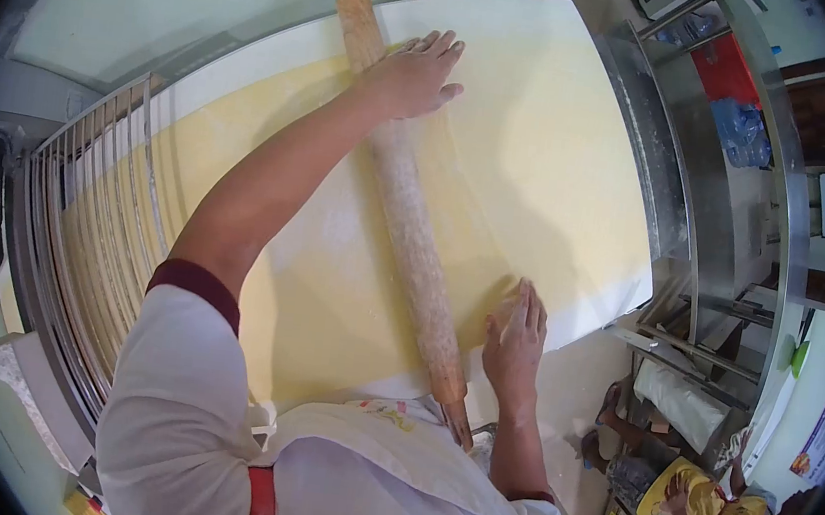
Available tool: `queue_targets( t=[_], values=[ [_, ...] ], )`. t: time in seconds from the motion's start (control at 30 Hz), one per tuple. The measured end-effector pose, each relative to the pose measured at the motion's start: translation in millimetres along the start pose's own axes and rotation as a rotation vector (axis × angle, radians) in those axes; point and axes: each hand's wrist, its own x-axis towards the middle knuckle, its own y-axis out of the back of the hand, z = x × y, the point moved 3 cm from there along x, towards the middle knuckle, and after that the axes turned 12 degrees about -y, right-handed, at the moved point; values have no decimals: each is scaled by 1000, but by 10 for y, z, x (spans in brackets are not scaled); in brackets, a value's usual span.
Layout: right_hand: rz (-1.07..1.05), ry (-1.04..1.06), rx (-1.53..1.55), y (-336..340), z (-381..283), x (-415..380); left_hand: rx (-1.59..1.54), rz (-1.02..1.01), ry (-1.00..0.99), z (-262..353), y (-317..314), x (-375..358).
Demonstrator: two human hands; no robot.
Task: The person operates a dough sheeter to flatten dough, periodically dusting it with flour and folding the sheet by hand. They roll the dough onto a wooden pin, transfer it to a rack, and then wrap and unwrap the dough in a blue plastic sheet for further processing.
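Note:
A broad, thin sheet of pale yellow dough (pixel 542 171) covers most of a white tabletop (pixel 534 11). Lying across it is a long wooden rolling pin (pixel 413 232), dusted with flour, its near handle close to my apron. My left hand (pixel 417 75) reaches over the far part of the pin, fingers spread, the wrist hiding a stretch of the roller. My right hand (pixel 516 344) is to the right of the pin's near end, at the dough's near edge, fingers straight and close together. Neither hand grips the pin.
A metal rack of bars (pixel 89 173) borders the table's left side. Steel shelving (pixel 791 197) stands on the right, with a red crate (pixel 726 67) and a clear plastic water bottle (pixel 740 133). At lower right, another person in a yellow apron (pixel 708 505) is nearby.

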Motion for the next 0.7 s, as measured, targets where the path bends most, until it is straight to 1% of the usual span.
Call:
queue_targets(
  t=[0.07, 0.1, 0.17, 0.2, 0.27, 0.3, 0.37, 0.4, 0.47, 0.5, 0.57, 0.6, 0.63, 0.7],
  values=[
    [20, -92, 71, 39, -28, 113, 78, -126, 79, -90, -107, 176],
    [30, -140, 109, 69, -43, 180, 84, -138, 115, -140, -144, 233],
    [-147, -351, 208, 113, -20, 397, 92, -168, 190, -142, -31, 325],
    [-236, -455, 257, 108, 12, 463, 109, -134, 193, -195, -62, 347],
    [-84, -221, 272, 48, 98, 494, 146, -63, 209, -352, -109, 368],
    [-7, -97, 277, 37, 104, 494, 158, -60, 207, -391, -118, 364],
    [-89, -234, 520, 11, 78, 467, 183, -51, 205, -432, -89, 371],
    [-132, -307, 639, 11, 63, 437, 112, -56, 189, -442, -81, 357],
    [-149, -225, 466, 148, -61, 412, -24, -61, 149, -450, -19, 340],
    [-155, -183, 382, 237, -137, 389, -151, -20, 174, -461, 28, 281],
    [-208, 11, 328, 386, -332, 174, -391, 71, 224, -428, 284, 43],
    [-214, 271, 310, 340, -421, 17, -434, 173, 200, -431, 458, -172],
    [-301, 386, 368, 382, -616, -123, -476, 270, 173, -450, 626, -446],
    [-452, 634, 380, 310, -682, -95, -543, 538, 184, -554, 739, -1021]
  ],
)
